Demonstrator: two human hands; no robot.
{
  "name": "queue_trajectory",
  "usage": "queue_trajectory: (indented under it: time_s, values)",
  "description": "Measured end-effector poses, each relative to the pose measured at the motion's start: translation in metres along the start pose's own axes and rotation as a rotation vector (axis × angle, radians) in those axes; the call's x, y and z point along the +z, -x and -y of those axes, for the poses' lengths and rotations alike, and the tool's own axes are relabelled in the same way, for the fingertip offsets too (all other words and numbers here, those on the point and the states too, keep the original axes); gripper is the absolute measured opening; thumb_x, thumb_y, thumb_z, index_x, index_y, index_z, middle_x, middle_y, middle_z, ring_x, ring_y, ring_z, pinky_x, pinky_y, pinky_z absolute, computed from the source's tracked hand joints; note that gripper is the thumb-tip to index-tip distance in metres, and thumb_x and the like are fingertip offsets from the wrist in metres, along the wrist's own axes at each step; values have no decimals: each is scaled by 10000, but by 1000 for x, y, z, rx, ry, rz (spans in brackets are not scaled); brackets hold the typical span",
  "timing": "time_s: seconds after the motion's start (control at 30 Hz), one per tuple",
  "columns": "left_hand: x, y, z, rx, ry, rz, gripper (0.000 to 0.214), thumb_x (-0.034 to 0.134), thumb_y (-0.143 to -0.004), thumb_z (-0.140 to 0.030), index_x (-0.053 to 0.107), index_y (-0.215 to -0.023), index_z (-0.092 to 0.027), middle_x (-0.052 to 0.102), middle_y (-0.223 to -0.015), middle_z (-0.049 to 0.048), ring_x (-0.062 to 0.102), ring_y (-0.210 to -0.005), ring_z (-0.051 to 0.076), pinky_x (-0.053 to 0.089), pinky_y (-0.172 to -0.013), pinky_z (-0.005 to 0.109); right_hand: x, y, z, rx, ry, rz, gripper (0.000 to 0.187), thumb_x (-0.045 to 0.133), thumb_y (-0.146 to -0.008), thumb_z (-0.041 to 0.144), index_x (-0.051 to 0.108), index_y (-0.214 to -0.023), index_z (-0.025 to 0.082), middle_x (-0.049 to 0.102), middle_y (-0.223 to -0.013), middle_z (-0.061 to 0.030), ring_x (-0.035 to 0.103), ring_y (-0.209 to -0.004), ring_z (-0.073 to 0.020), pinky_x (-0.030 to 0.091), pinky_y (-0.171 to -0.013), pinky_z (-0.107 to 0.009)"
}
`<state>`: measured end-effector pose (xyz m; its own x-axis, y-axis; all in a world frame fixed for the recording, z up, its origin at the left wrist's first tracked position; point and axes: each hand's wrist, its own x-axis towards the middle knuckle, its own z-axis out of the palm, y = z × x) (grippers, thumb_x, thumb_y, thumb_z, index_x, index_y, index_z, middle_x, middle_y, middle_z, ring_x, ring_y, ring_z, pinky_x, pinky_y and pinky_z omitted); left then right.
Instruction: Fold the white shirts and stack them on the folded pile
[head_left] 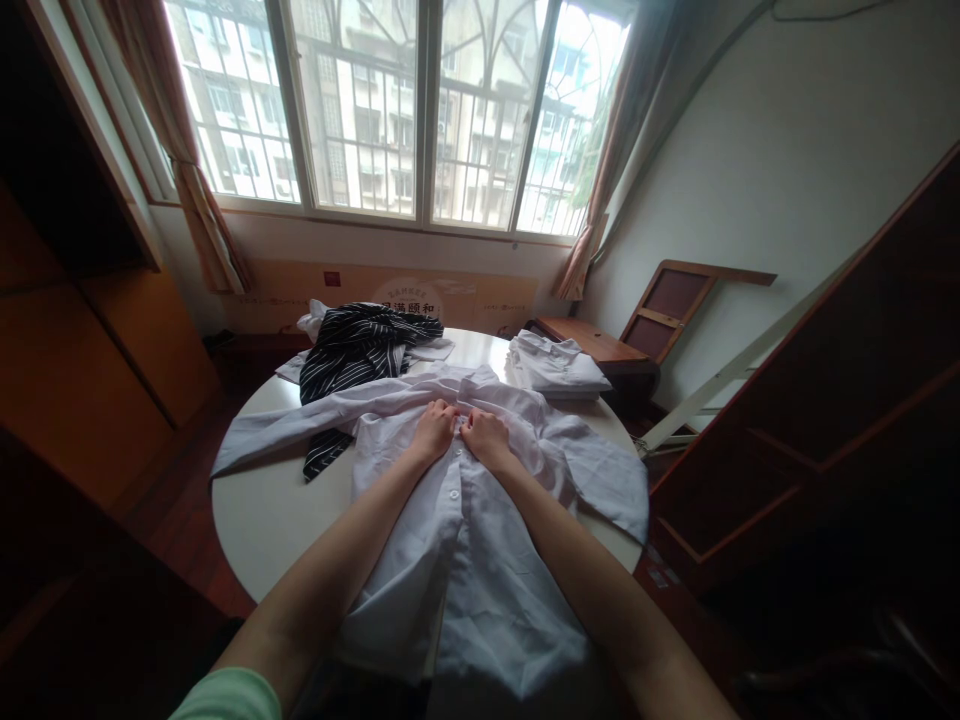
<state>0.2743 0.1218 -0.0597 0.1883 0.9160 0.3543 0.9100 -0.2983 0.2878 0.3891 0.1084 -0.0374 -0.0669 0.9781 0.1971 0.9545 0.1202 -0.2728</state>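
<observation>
Both hands pinch the white shirt at its buttoned front near the collar, left hand just beside right hand; beyond the left hand lies a striped garment.

Shirt lies spread on the table with both hands, left and right, side by side on its chest, striped garment behind-left, folded shirts behind-right, window beyond.
</observation>
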Motion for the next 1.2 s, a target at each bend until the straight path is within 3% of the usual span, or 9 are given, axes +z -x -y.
queue_trajectory:
  time_s: [0.2,0.4,0.63,0.73,0.87,1.0,1.2]
  values:
    - [-2,0,0,-27,10,-5,221,421,-871,-217,612,-946,-137,572,-963,87,511,-928,196,396,-852,305,2,-7,-7,19,-155,4,249,471,-829,308,655,-890,151,687,-929,-105,614,-906,-211,428,-761,-279]
    - [-1,-1,0,-41,76,0,261,394,-887,-246,626,-958,-151,593,-949,90,537,-918,196,403,-839,310,10,-17,-18,72,-625,9,176,557,-710,259,676,-712,130,676,-676,-36,609,-664,-152,439,-629,-230]
    - [-6,-1,-2,-78,136,11,219,450,-861,-273,630,-850,-148,650,-892,84,582,-871,199,424,-780,295,9,-20,-19,163,-770,-30,194,542,-675,219,669,-765,104,682,-710,-43,611,-653,-143,457,-597,-214]
    - [-5,-1,-2,-68,151,9,153,513,-819,-256,629,-821,-156,657,-859,75,590,-857,204,431,-764,295,2,-17,-17,192,-714,-140,203,549,-696,240,659,-812,115,685,-771,-54,614,-710,-150,459,-666,-225]
    - [-2,-2,1,-37,177,13,130,543,-791,-256,634,-795,-164,658,-837,64,592,-842,199,437,-769,295,-5,-11,-11,90,-417,-234,182,539,-741,232,655,-852,149,681,-832,-59,610,-796,-169,437,-752,-255]
    - [1,-3,3,-15,201,9,110,547,-777,-226,632,-793,-159,650,-825,58,588,-820,185,441,-767,286,-3,-7,-6,-19,-244,-112,145,557,-754,223,666,-826,159,688,-879,-66,611,-871,-176,416,-800,-252]
    - [0,-3,2,11,241,4,117,519,-791,-201,624,-778,-152,644,-804,49,579,-793,166,439,-749,269,-3,-7,-8,4,-259,-27,174,560,-756,248,682,-846,163,699,-899,-63,619,-889,-173,418,-805,-246]
